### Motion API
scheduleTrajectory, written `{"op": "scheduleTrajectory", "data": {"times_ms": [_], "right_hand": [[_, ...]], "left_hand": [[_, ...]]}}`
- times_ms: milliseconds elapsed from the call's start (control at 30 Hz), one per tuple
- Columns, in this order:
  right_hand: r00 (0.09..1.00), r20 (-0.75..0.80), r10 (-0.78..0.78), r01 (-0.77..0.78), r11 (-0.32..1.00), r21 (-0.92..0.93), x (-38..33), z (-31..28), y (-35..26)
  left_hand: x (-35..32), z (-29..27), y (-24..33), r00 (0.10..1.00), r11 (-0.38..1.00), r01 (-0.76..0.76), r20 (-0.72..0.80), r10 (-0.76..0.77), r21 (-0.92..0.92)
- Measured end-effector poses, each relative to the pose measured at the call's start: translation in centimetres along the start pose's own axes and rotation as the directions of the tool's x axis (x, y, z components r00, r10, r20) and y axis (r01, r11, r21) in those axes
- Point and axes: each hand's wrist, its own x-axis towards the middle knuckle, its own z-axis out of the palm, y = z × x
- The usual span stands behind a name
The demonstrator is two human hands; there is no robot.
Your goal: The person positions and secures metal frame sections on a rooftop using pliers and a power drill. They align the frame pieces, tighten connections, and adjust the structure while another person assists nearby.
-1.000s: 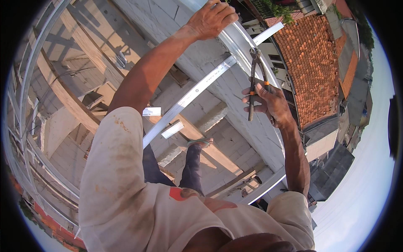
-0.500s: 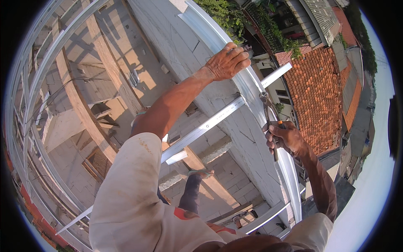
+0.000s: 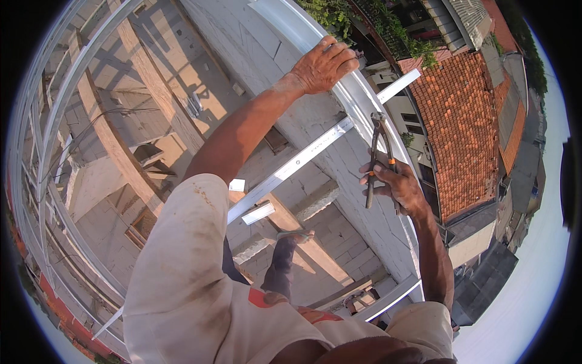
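Observation:
A long silvery metal channel (image 3: 291,24) runs along the outer side of the block wall, curving through the fisheye view. My left hand (image 3: 324,65) is wrapped over its upper part, fingers bent across the outer edge. My right hand (image 3: 397,188), lower and further right, grips a pair of dark pincers (image 3: 377,119) with orange bands on the handles. The handles are spread apart, and the pincers' head points up over the channel; whether the jaws touch it I cannot tell. Just left of the pincers, a thin metal batten (image 3: 297,162) meets the channel crosswise.
The pale block wall (image 3: 242,67) drops beside the channel. Wooden planks (image 3: 154,73) span the room below, and my foot (image 3: 295,235) stands on one. Curved metal framing (image 3: 45,139) lies at left. An orange tiled roof (image 3: 454,139) is outside, lower down.
The pincers have moved slightly left and up, their handles now wider apart. My right hand has shifted left with them. My left hand keeps its hold on the channel; the view has shifted slightly.

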Motion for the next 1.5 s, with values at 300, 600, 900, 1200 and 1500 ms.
{"op": "scheduleTrajectory", "data": {"times_ms": [300,600,900,1200,1500], "right_hand": [[0.998,0.061,-0.011,-0.026,0.822,0.569,-4.0,9.1,5.9],[0.919,-0.372,-0.132,-0.198,0.662,-0.723,-5.7,0.9,-2.2],[0.706,-0.149,-0.692,-0.332,-0.137,-0.933,2.3,-3.4,-0.4],[0.705,-0.141,-0.695,-0.436,-0.267,-0.859,4.2,-1.6,-1.2],[0.729,-0.113,-0.675,-0.457,-0.357,-0.815,4.5,-1.5,-2.0]], "left_hand": [[-2.7,4.6,-0.4,0.928,0.958,0.187,0.359,-0.1,-0.218],[-1.3,4.3,-1.5,0.962,0.881,0.11,0.271,0.022,-0.46],[-0.6,4.5,-1.8,0.957,0.842,0.145,0.289,0.013,-0.519],[1.6,1.9,-0.6,0.91,0.888,0.2,0.415,-0.011,-0.415],[0.4,4.1,-0.6,0.936,0.931,0.114,0.351,0.016,-0.346]]}}
